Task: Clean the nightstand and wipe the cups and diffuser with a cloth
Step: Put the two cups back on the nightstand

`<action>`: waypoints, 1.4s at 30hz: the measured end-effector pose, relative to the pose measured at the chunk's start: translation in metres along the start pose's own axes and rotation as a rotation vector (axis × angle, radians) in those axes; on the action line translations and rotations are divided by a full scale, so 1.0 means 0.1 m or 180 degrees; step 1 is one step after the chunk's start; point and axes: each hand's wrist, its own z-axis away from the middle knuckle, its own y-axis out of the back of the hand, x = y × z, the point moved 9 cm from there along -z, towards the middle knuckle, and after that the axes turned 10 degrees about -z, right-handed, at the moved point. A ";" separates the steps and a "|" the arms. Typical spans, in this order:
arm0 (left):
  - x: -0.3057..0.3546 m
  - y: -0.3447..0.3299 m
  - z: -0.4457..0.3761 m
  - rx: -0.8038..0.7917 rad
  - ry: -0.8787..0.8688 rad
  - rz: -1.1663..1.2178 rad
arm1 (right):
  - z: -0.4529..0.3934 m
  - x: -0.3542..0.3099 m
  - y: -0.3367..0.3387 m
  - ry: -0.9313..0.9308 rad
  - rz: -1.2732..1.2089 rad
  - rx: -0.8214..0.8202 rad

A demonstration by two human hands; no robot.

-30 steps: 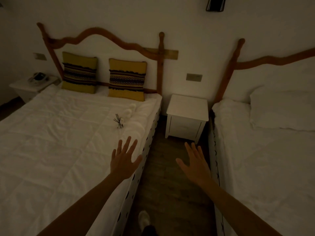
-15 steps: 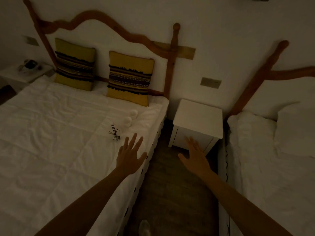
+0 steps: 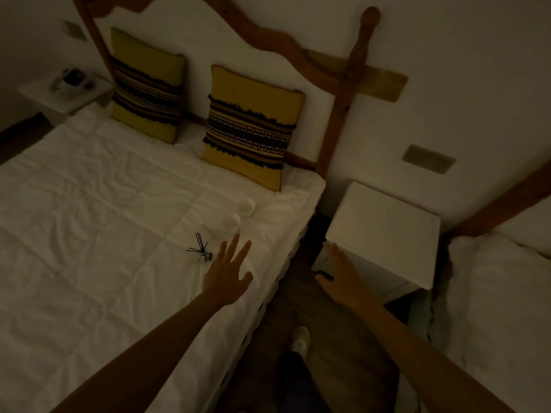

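Nightstand (image 3: 384, 231) standing bare-topped, presumably emptied for wiping; its diffuser (image 3: 202, 252) and two cups (image 3: 229, 222) are lying on the bed (image 3: 89, 234) left of the nightstand. Left hand (image 3: 228, 277) is hovering beside the diffuser, grip spread; right hand (image 3: 343, 277), grip spread, is reaching at the nightstand's front corner

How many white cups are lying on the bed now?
2. One small white cup lies nearer the yellow striped cushion; the other white cup lies beside it, nearer the reed diffuser. Dim light could hide more.
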 end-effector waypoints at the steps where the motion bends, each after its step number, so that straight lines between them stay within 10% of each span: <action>1: -0.02 -0.03 -0.15 -0.0022 0.0079 -0.0007 | -0.25 -0.03 0.04 0.0012 0.0001 -0.0054; 18: -0.63 -0.48 -1.50 -0.0019 0.1718 0.0733 | -2.85 -0.55 -0.86 0.0419 0.0662 -0.1886; 42: -1.60 -2.04 -2.97 -0.0789 0.2705 0.1105 | -5.00 -0.38 -2.44 0.1211 0.1724 -0.2545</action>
